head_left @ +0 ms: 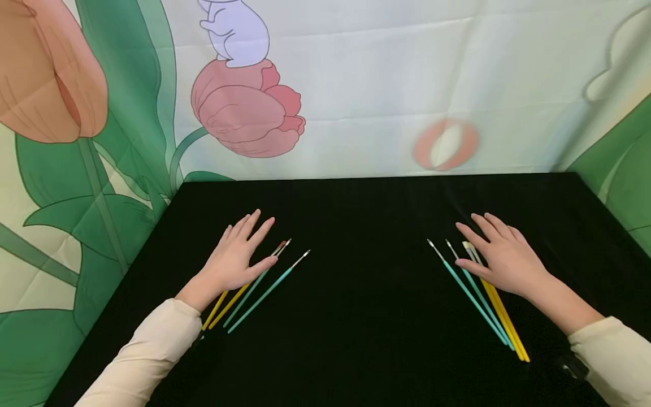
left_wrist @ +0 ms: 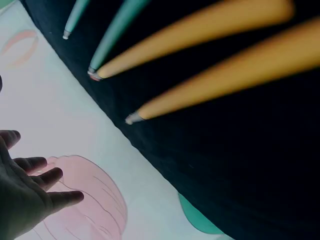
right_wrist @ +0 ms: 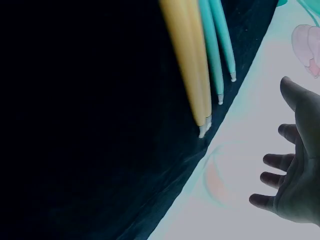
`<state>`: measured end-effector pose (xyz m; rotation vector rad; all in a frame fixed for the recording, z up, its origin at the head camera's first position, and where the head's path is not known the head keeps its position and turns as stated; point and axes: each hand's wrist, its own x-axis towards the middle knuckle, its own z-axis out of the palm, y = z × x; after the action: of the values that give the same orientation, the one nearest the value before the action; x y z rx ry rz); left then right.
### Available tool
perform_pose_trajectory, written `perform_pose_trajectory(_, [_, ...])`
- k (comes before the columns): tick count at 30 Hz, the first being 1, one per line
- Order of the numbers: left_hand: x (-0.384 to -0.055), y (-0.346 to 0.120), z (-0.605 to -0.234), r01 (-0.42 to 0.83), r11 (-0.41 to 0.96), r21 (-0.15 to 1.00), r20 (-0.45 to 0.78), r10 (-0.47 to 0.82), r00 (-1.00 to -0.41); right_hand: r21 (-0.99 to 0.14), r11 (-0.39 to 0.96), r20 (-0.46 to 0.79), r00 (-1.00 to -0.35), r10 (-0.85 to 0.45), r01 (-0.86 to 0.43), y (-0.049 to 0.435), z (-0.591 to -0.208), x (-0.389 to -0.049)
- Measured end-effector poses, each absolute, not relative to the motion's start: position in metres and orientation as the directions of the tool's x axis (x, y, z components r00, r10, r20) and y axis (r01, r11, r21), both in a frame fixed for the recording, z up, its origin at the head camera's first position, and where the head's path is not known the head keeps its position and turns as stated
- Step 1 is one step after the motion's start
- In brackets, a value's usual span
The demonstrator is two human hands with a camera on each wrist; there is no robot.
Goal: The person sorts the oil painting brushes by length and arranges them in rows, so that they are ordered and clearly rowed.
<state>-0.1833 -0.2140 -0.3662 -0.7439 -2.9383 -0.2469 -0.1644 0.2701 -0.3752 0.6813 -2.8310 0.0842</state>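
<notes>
My left hand [head_left: 235,257] and right hand [head_left: 508,260] are spread open, gripping nothing

The left paintbrushes [head_left: 264,296] and right paintbrushes [head_left: 475,302] lie on the black table [head_left: 366,305], partly below them. I judge it a reaching step; taking one would need fingers curled around a handle. The left wrist view shows the pale tip [left_wrist: 131,119] of the outermost yellow brush [left_wrist: 200,93], which my hand hides in the head view
</notes>
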Motion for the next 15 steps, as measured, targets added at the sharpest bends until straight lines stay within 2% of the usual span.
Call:
perform_pose_trajectory(8, [-0.183, -0.237, -0.372, 0.513, 0.843, 0.160, 0.157, 0.491, -0.857, 0.007, 0.882, 0.232, -0.857, -0.459, -0.471, 0.287, -0.381, -0.159])
perform_pose_trajectory(15, [-0.183, -0.251, -0.383, 0.509, 0.842, 0.180, 0.147, 0.489, -0.860, -0.115, 0.874, 0.231, -0.869, -0.438, -0.471, 0.292, -0.388, -0.155])
